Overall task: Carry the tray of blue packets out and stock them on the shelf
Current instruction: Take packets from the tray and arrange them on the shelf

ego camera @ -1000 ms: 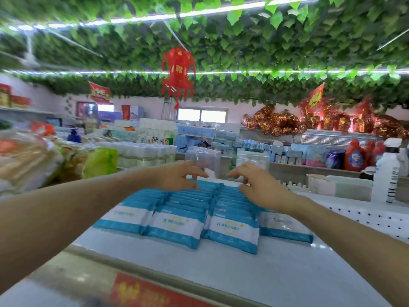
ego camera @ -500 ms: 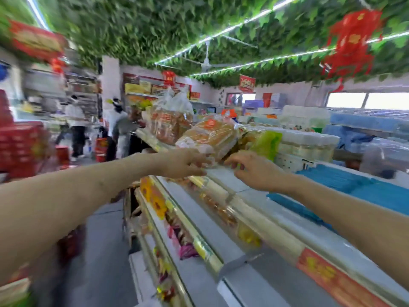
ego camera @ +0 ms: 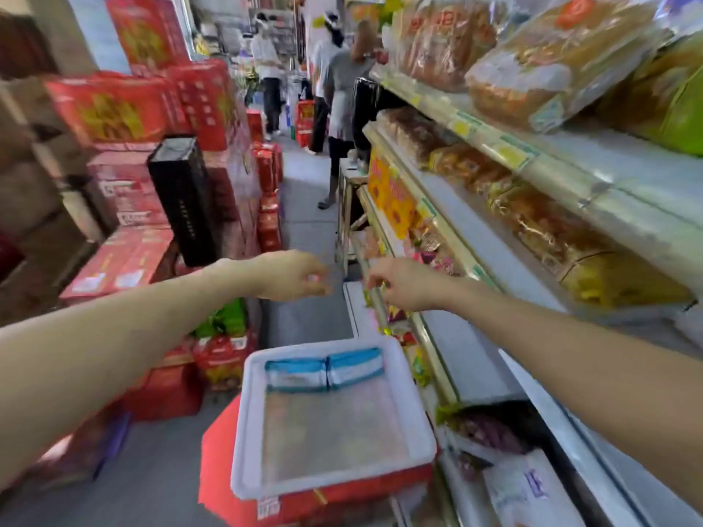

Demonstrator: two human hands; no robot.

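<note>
Now the white tray (ego camera: 243, 431) sits low beneath my arms on a red box (ego camera: 217, 465), with two blue packets (ego camera: 323, 370) side by side at its far end. A second ago I faced rows of packets on the shelf top, and the tray was out of sight. Above the tray's far edge, my left hand (ego camera: 293, 275) and right hand (ego camera: 403, 285) hang empty, fingers loosely curled. Right of the tray runs the bread shelf (ego camera: 494, 256); left of it stand red cartons (ego camera: 114, 108).
</note>
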